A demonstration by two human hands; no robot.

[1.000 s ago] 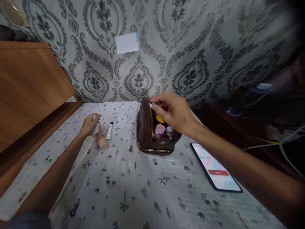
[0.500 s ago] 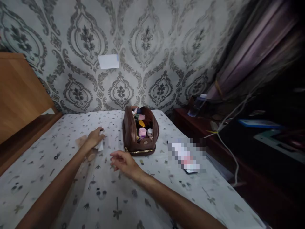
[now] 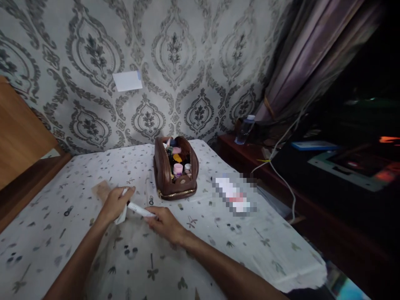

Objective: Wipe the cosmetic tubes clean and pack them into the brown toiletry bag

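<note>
My right hand [image 3: 165,223] is closed around the far end of a slim white cosmetic tube [image 3: 141,209] with small markings. The tube slants up and left to my left hand [image 3: 116,203], which grips a short white piece [image 3: 125,191] in line with it. A narrow dark part shows between the two white pieces; whether they are joined I cannot tell. Beneath my left hand hangs a white tissue-like scrap [image 3: 121,216], and a beige flat item [image 3: 101,191] lies just behind that hand. The open brown makeup bag [image 3: 175,189] stands beyond both hands, holding several cosmetics.
A blurred-out phone-like object [image 3: 233,196] lies right of the bag on the patterned sheet [image 3: 175,262]. A dark red ledge [image 3: 231,146] carries a clear bottle [image 3: 244,131], with a white cable [image 3: 289,187] nearby. Wooden furniture [image 3: 28,146] borders the left side.
My right hand, previously loose with fingers apart, has closed on the white tube. My left hand appears lower, nearer the right one. The view has shifted, moving the bag leftward.
</note>
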